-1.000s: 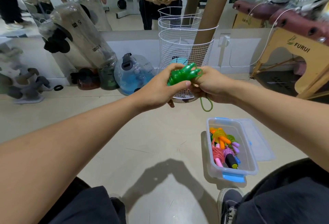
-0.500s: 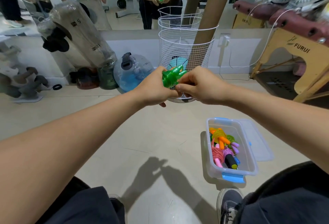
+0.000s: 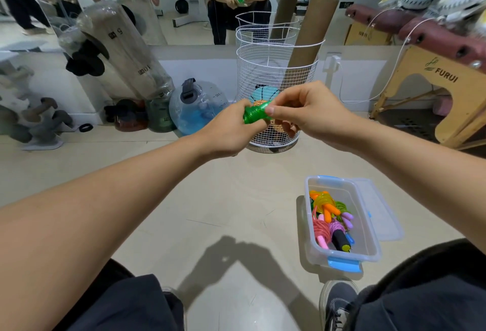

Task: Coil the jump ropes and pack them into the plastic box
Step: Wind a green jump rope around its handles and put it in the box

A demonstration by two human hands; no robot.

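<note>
Both arms reach forward over the beige floor [image 3: 157, 199], hands meeting in front of the white wire mesh basket [image 3: 273, 67]. The left hand [image 3: 226, 133] wraps its curled fingers around the glittery green coiled jump rope bundle [image 3: 256, 115], gripping it from below and the left side. The right hand [image 3: 307, 112] pinches the right end of the same green bundle with thumb and forefinger, its other fingers curled below; the hands are close together, both clamped on the rope. The clear plastic box with blue latches [image 3: 342, 258] sits on the floor to the lower right, near the dark sneaker [image 3: 336, 304], well below the held rope. Inside the box lie coiled ropes: orange handles, pink rope, purple handles, a green coil, and a black foam handle with a yellow tip. The clear flat lid [image 3: 381, 212] lies against the box's right side. Readable text: "FURUI" with a leaf logo on the light wooden table leg panel [image 3: 444, 78] at right; a cardboard carton behind it carries print too small to read. The transparent cylindrical bag [image 3: 123, 52] at left shows "5" and "10" markings; the round clear water-filled weight [image 3: 200, 104] carries small scale marks, not legible. Two brown cardboard tubes [image 3: 313, 31] stand in the baskets. The mirror shows the person seated, holding the green rope.
</note>
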